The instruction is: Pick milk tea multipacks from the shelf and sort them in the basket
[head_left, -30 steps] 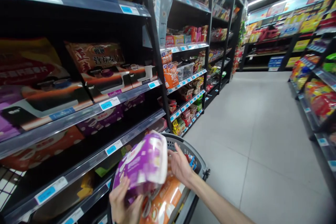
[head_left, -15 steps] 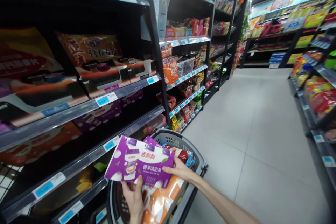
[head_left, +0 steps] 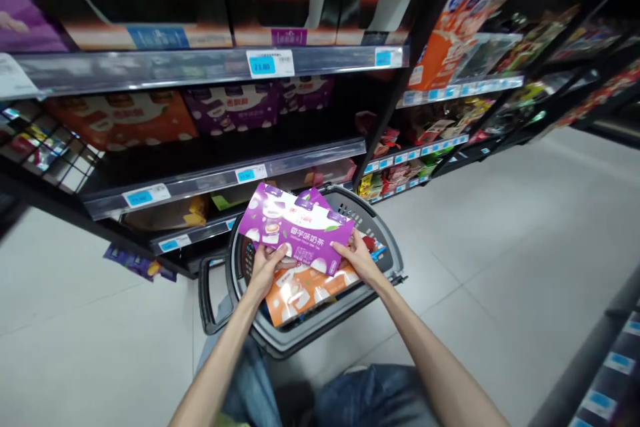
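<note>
I hold a flat purple package (head_left: 296,230) of cup drinks with both hands, just above a grey shopping basket (head_left: 320,330). My left hand (head_left: 267,269) grips its near left edge, thumb on top. My right hand (head_left: 359,258) grips its right edge. Under the purple package an orange package (head_left: 305,289) lies in the basket, with other small items partly hidden behind.
Dark store shelves (head_left: 225,177) stand right behind the basket, stocked with more purple packs (head_left: 235,105) and orange packs (head_left: 123,121), with price tags (head_left: 270,63) on the rails. Grey tiled floor (head_left: 510,227) stretches to the right. My knees in jeans (head_left: 370,397) are below.
The view has tilted down and back, so the basket, the floor and my legs now show. The purple package turned from bulged on edge to flat, and both hands hold it lower over the basket.
</note>
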Demonstrator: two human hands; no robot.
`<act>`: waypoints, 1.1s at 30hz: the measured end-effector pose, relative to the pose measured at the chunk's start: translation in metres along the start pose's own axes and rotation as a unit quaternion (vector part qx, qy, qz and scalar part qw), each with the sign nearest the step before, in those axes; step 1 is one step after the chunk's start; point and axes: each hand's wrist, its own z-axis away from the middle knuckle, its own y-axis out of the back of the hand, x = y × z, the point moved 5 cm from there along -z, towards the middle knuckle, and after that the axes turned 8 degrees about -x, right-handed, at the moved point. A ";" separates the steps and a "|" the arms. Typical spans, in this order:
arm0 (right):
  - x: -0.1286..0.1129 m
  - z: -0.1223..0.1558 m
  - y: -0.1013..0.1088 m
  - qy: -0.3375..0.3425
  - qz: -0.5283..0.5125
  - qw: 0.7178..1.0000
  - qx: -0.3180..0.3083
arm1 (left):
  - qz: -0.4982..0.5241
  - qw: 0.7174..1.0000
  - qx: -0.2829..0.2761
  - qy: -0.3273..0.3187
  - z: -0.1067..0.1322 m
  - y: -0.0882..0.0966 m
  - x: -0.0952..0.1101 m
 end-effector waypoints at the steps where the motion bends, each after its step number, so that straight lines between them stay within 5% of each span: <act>1: 0.002 0.000 0.001 -0.004 0.003 1.000 0.001 | 0.007 1.000 0.000 0.010 0.000 0.000 -0.001; 33: -0.002 0.004 -0.001 -0.027 0.005 1.000 -0.007 | 0.043 0.998 0.012 0.039 0.002 0.001 -0.008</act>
